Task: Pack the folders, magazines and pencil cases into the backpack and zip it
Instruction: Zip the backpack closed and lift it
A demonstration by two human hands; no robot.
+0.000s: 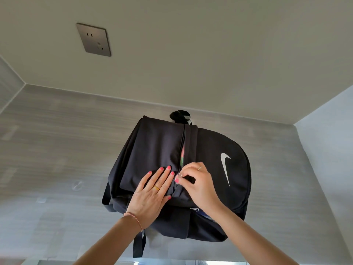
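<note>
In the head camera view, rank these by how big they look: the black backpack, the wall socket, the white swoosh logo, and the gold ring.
1. black backpack
2. wall socket
3. white swoosh logo, thinner than the socket, so this ranking is unsure
4. gold ring

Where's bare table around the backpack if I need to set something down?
Bare table runs wide on the left of the backpack, and a narrower strip lies behind it along the wall. It is crowded at the zipper, where the left hand and right hand work.
</note>
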